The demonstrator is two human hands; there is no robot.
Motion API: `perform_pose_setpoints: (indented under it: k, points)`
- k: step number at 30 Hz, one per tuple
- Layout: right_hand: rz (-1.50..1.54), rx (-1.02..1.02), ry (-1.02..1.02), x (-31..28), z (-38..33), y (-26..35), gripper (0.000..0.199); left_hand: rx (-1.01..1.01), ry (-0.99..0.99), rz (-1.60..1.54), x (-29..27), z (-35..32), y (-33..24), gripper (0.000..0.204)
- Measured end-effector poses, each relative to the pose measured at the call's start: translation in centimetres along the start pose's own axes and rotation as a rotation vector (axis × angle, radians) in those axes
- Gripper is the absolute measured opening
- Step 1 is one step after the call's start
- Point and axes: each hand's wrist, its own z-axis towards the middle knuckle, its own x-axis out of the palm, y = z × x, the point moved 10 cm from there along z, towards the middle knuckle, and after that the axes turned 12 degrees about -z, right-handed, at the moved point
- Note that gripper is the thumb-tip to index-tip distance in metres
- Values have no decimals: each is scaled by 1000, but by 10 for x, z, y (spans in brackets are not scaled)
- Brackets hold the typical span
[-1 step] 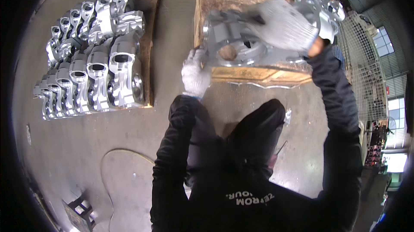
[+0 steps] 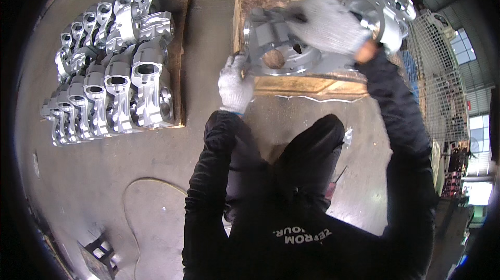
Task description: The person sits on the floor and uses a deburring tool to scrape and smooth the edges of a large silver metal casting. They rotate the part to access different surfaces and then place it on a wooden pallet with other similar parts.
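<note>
A silver-grey metal casting [image 2: 268, 32] with round openings lies on the wooden pallet [image 2: 317, 85] in front of me. My left hand [image 2: 235, 86], in a white knitted glove, holds the casting's left end with its fingers curled. Over the casting's upper right part is my right hand [image 2: 328, 27], gloved the same way and smeared by motion. A dark patch shows at its fingertips; whether it grips something there I cannot make out. Brown wood shows through the casting's large front opening.
More castings [image 2: 388, 9] stand at the pallet's far and right sides. To the left, a second pallet [image 2: 179, 61] bears rows of similar castings [image 2: 120, 79]. A hose [image 2: 127, 207] curves over the floor, near a dark metal stand [image 2: 99, 251]. Wire mesh [image 2: 435, 66] rises at right.
My right hand has shifted left and slightly nearer over the casting, its forearm with it. The left hand stays at the casting's left end. The whole view has shifted slightly.
</note>
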Motion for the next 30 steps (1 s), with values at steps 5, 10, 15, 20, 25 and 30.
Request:
perform_pose_setpoints:
  k: [5, 10, 15, 20, 25, 30]
  points:
    - [564, 489, 316, 36, 7, -9, 51, 72, -13, -12, -5, 6, -7, 40]
    - [299, 399, 91, 40, 21, -6, 51, -43, 12, -16, 6, 9, -3, 42]
    - [343, 334, 272, 50, 16, -2, 43, -19, 4, -28, 2, 9, 7, 37]
    - [152, 35, 318, 47, 35, 3, 42, 72, 25, 14, 10, 14, 12, 36]
    - [106, -103, 281, 41, 45, 6, 37, -58, -10, -50, 4, 19, -1, 35]
    - [211, -158, 441, 32, 55, -9, 34, 55, 6, 33, 1, 28, -1, 34]
